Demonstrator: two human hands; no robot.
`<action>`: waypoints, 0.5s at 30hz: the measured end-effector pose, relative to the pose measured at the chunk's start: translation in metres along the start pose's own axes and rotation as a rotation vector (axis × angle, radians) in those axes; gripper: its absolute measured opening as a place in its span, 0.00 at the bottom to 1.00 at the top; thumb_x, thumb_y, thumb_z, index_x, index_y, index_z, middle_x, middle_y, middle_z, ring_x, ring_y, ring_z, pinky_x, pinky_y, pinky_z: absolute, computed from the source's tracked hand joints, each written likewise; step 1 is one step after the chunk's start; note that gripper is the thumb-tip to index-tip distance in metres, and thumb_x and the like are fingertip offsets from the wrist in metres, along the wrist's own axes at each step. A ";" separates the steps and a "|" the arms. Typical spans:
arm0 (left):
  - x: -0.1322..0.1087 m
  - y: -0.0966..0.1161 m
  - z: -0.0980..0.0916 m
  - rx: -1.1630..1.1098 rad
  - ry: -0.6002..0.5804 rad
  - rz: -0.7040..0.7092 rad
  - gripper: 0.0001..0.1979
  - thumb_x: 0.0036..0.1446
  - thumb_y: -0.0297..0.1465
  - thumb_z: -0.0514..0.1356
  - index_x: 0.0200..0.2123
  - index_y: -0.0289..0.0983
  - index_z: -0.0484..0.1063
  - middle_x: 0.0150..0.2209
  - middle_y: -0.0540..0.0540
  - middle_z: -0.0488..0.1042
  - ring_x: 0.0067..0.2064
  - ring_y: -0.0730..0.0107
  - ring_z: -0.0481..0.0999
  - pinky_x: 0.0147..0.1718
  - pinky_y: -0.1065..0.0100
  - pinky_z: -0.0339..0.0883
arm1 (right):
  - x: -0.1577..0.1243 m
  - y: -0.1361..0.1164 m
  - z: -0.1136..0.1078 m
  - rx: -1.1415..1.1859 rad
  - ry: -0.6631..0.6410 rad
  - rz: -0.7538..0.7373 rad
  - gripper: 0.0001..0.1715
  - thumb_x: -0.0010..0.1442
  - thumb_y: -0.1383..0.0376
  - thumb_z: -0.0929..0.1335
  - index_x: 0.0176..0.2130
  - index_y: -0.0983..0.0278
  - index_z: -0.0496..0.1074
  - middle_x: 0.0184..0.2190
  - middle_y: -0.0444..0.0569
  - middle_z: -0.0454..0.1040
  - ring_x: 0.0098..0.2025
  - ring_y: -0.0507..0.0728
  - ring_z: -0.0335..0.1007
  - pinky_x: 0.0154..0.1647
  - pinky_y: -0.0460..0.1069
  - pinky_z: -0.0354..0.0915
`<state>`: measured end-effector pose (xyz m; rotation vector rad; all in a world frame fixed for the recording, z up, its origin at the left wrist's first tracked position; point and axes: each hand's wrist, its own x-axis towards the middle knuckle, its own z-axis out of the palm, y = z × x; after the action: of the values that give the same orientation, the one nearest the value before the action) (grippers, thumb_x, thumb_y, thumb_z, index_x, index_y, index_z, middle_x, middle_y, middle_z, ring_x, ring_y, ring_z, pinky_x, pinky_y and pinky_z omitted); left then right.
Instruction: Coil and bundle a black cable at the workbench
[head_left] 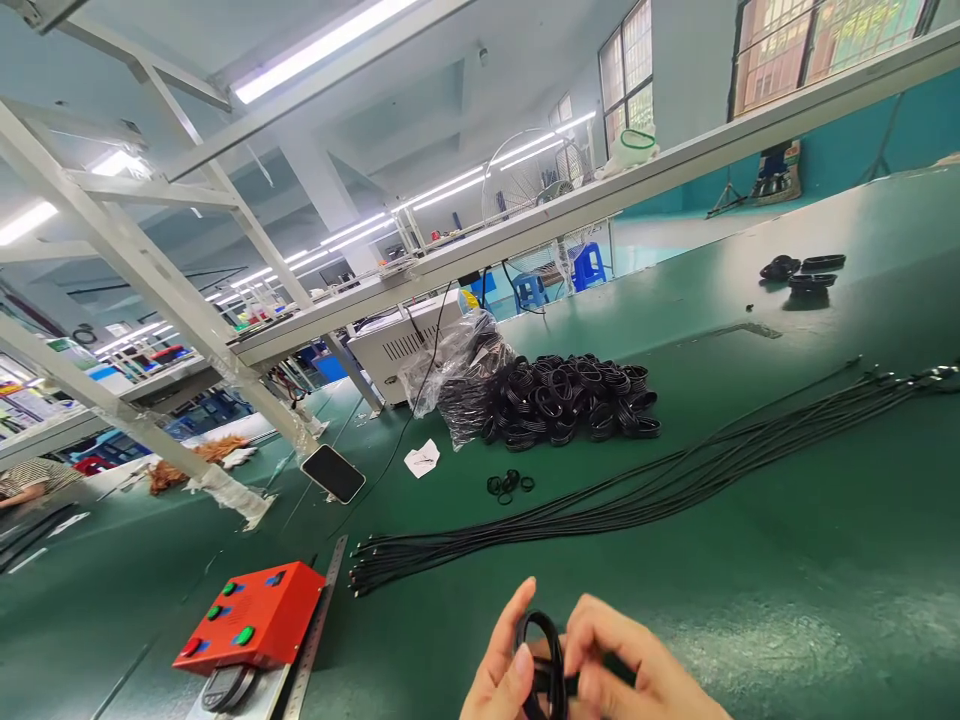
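Observation:
At the bottom of the head view, my left hand (495,675) grips a small coil of black cable (555,665), thumb in front and forefinger raised along its side. The fingers of my right hand (634,655) are bent and pinched at the coil's right side; a dark bit shows there, slightly blurred. Beyond my hands a long bundle of straight black cables (585,515) lies across the green table (705,600). Several small black rings (510,485) sit behind that bundle. Farther back is a heap of coiled black cables (574,395), beside a clear plastic bag (465,370).
To the left stand a red box with buttons (259,610) and a steel ruler (319,625). A phone (334,473) leans by a shelf post (240,375). Scrap paper (422,458) lies near the bag. A few coils (811,281) rest far right. Another person's arm (26,493) shows far left.

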<state>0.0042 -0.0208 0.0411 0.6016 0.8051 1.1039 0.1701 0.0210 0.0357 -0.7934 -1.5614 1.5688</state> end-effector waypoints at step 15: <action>-0.002 -0.009 -0.015 0.021 -0.079 -0.003 0.17 0.60 0.37 0.60 0.52 0.58 0.72 0.66 0.53 0.61 0.45 0.52 0.82 0.40 0.52 0.78 | 0.006 0.000 -0.008 0.575 -0.207 0.410 0.26 0.52 0.44 0.73 0.31 0.64 0.69 0.20 0.36 0.53 0.22 0.48 0.44 0.25 0.45 0.47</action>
<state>-0.0036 -0.0252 0.0264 0.6570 0.7498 1.0643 0.1737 0.0306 0.0360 -0.6573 -1.0163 2.3155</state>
